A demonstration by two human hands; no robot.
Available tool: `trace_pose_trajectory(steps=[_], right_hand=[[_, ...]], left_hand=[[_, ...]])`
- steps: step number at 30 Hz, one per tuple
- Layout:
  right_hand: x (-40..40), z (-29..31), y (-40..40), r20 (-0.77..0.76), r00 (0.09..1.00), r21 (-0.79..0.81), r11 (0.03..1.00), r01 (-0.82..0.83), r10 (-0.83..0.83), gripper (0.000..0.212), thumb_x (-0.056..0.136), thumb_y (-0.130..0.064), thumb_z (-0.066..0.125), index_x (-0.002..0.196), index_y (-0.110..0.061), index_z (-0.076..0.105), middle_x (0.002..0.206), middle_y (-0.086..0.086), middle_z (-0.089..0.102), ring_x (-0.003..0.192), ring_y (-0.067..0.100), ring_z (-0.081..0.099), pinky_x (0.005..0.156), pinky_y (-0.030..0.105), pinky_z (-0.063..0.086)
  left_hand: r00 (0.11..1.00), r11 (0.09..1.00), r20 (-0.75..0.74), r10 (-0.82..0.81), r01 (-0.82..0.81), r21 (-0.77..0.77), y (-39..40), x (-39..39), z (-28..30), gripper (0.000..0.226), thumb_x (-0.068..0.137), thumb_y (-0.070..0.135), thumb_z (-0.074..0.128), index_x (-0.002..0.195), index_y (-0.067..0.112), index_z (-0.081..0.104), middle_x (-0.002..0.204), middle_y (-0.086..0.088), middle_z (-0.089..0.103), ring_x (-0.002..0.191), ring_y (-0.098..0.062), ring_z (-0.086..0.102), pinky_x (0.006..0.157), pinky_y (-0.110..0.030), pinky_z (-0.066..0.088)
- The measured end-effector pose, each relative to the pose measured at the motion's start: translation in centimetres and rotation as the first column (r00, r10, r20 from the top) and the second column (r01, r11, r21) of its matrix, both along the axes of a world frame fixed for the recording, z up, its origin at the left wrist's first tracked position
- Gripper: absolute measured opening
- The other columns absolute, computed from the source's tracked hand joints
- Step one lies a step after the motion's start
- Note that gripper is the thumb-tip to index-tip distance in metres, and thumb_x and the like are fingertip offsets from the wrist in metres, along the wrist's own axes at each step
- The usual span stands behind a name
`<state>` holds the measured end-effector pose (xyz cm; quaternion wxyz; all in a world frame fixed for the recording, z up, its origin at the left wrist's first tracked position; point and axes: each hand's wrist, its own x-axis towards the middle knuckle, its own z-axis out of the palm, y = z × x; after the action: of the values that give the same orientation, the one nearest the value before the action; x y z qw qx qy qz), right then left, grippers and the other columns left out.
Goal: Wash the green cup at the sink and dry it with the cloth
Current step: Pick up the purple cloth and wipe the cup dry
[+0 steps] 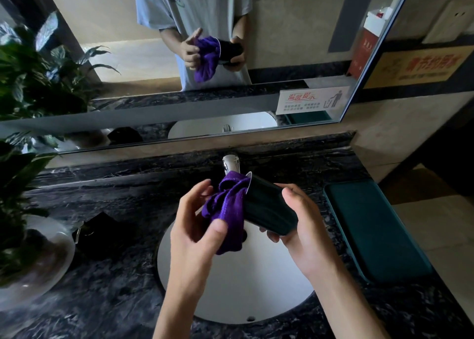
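The dark green cup (266, 206) lies on its side in the air above the white sink basin (238, 285), its mouth pointing left. My right hand (300, 218) grips the cup around its base end. A purple cloth (230, 208) is stuffed into the cup's mouth and hangs down below it. My left hand (200, 223) holds the cloth, thumb pressed on its lower fold. The chrome tap (230, 164) stands just behind the cup; no water is visible.
The sink is set in a dark marble counter (115, 287). A potted plant in a white pot (33, 256) stands at the left, a small black object (100, 231) beside it. A dark green mat (377, 231) lies at the right. A mirror (179, 56) runs behind.
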<state>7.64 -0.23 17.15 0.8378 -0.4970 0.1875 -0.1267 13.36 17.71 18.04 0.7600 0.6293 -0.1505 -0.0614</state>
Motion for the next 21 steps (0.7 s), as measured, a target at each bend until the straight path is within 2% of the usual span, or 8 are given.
trace_pose_trajectory(steps=[2, 4, 6, 10, 14, 16, 18, 21], right_hand=[[0.0, 0.0, -0.1, -0.003, 1.0, 0.022, 1.0, 0.007, -0.007, 0.057, 0.083, -0.044, 0.065, 0.116, 0.002, 0.061, 0.097, 0.025, 0.065, 0.065, 0.03, 0.057, 0.047, 0.033, 0.038], [0.0, 0.0, -0.3, -0.003, 1.0, 0.032, 0.999, 0.003, -0.003, 0.057, 0.084, -0.045, 0.064, 0.117, 0.002, 0.061, 0.096, 0.024, 0.065, 0.064, 0.03, 0.058, 0.047, 0.033, 0.039], [0.0, 0.1, -0.4, -0.007, 1.0, 0.023, 1.0, -0.004, 0.004, 0.055, 0.084, -0.045, 0.064, 0.115, 0.0, 0.062, 0.093, 0.023, 0.066, 0.062, 0.03, 0.059, 0.047, 0.032, 0.04], [-0.1, 0.2, -0.3, -0.015, 1.0, -0.017, 1.0, -0.017, 0.017, 0.048, 0.09, -0.044, 0.06, 0.112, -0.001, 0.062, 0.089, 0.021, 0.065, 0.062, 0.028, 0.06, 0.047, 0.031, 0.042], [-0.3, 0.9, -0.5, -0.017, 0.999, -0.064, 0.997, -0.042, 0.041, 0.045, 0.092, -0.043, 0.054, 0.109, -0.003, 0.063, 0.086, 0.018, 0.062, 0.059, 0.021, 0.057, 0.045, 0.029, 0.04], [-0.3, 1.4, -0.6, -0.004, 0.998, -0.135, 0.989, -0.059, 0.059, 0.042, 0.085, -0.045, 0.057, 0.101, -0.007, 0.064, 0.081, 0.015, 0.061, 0.056, 0.02, 0.055, 0.044, 0.028, 0.038], [-0.3, 1.8, -0.7, -0.015, 0.997, -0.214, 0.974, -0.081, 0.079, 0.04, 0.082, -0.047, 0.058, 0.097, -0.011, 0.064, 0.076, 0.01, 0.061, 0.054, 0.018, 0.054, 0.043, 0.028, 0.036], [-0.4, 2.1, -0.8, -0.067, 0.992, -0.296, 0.947, -0.124, 0.109, 0.044, 0.081, -0.05, 0.056, 0.096, -0.009, 0.058, 0.069, 0.007, 0.06, 0.052, 0.021, 0.054, 0.042, 0.026, 0.031]], left_hand=[[0.997, 0.997, -0.073, 0.024, -0.029, -0.065, 0.1, -0.1, -0.5, 0.088, 0.069, 0.077, 0.081, 0.133, 0.019, 0.064, 0.131, -0.007, 0.068, 0.115, -0.02, 0.067, 0.091, -0.031, 0.055], [0.998, 1.0, 0.064, 0.005, -0.006, 0.022, 0.4, -0.3, -0.8, 0.091, 0.072, 0.085, 0.072, 0.13, 0.015, 0.067, 0.131, -0.009, 0.065, 0.119, -0.023, 0.063, 0.096, -0.038, 0.054], [0.98, 0.992, 0.182, -0.082, 0.063, 0.109, 0.2, -0.7, -0.7, 0.085, 0.071, 0.087, 0.067, 0.136, 0.032, 0.067, 0.135, 0.005, 0.062, 0.129, -0.017, 0.059, 0.1, -0.028, 0.052], [0.929, 0.952, 0.331, -0.168, 0.065, 0.299, -1.2, -0.7, 0.1, 0.089, 0.067, 0.085, 0.07, 0.148, 0.061, 0.043, 0.143, 0.024, 0.058, 0.138, -0.016, 0.055, 0.108, -0.016, 0.044], [0.928, 0.929, 0.337, -0.158, 0.025, 0.368, -2.3, -0.1, 1.2, 0.063, 0.065, 0.083, 0.076, 0.122, 0.065, 0.055, 0.109, 0.013, 0.072, 0.099, -0.009, 0.069, 0.084, -0.018, 0.051], [0.942, 0.919, 0.291, -0.167, 0.042, 0.392, -2.5, 0.3, 1.2, 0.057, 0.066, 0.084, 0.076, 0.104, 0.043, 0.065, 0.087, 0.002, 0.075, 0.078, -0.016, 0.068, 0.07, -0.034, 0.055], [0.947, 0.913, 0.229, -0.225, 0.123, 0.389, -2.6, 0.6, 1.4, 0.067, 0.068, 0.081, 0.078, 0.1, 0.023, 0.07, 0.081, -0.006, 0.078, 0.075, -0.03, 0.074, 0.068, -0.05, 0.057], [0.946, 0.899, 0.148, -0.288, 0.215, 0.381, -2.7, 0.8, 2.0, 0.058, 0.071, 0.079, 0.078, 0.104, 0.032, 0.072, 0.082, -0.001, 0.082, 0.071, -0.026, 0.076, 0.058, -0.038, 0.053]])
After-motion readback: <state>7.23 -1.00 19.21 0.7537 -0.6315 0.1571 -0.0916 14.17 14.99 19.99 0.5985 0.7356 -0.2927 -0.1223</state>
